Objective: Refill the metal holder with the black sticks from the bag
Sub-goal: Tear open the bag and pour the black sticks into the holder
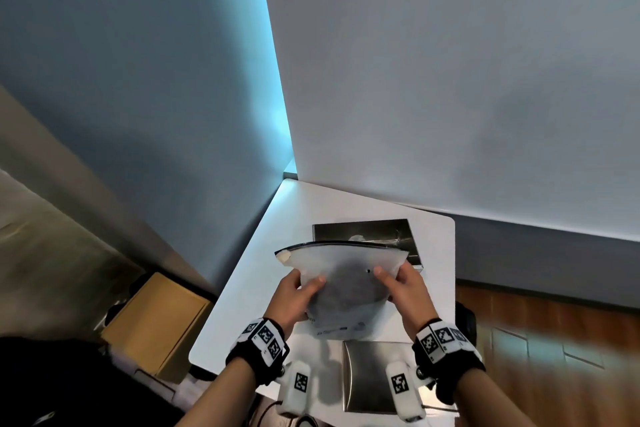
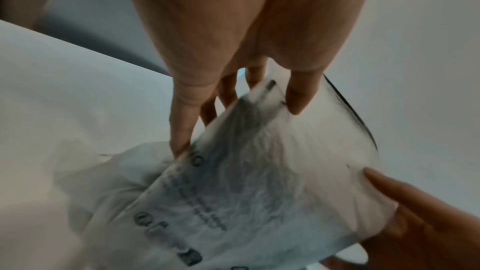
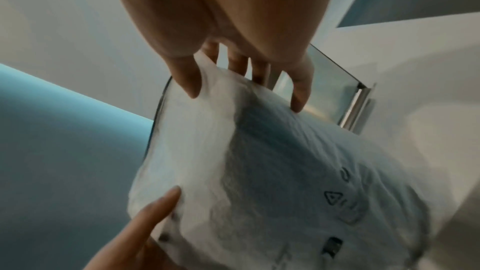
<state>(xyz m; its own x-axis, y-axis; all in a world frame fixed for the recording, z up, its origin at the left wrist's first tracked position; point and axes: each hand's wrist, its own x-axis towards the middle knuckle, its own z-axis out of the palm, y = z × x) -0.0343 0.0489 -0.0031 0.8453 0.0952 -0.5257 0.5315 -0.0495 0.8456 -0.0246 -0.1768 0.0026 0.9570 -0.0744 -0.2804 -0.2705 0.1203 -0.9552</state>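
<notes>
A frosted plastic bag (image 1: 346, 284) with a dark zip strip along its top is held up over the white table (image 1: 249, 274). A dark mass of black sticks (image 1: 349, 291) shows through it. My left hand (image 1: 298, 291) grips the bag's left side, thumb on the front and fingers behind (image 2: 259, 161). My right hand (image 1: 398, 282) grips the right side the same way (image 3: 259, 161). Behind the bag lies the open metal holder (image 1: 388, 230), partly hidden, its shiny wall (image 3: 335, 81) just past my right fingers. Whether it holds sticks cannot be made out.
A flat metal lid or plate (image 1: 370, 374) lies on the table near me, under my wrists. The table stands in a wall corner. A cardboard box (image 1: 156, 322) sits on the floor to the left, wooden floor (image 1: 554, 340) to the right.
</notes>
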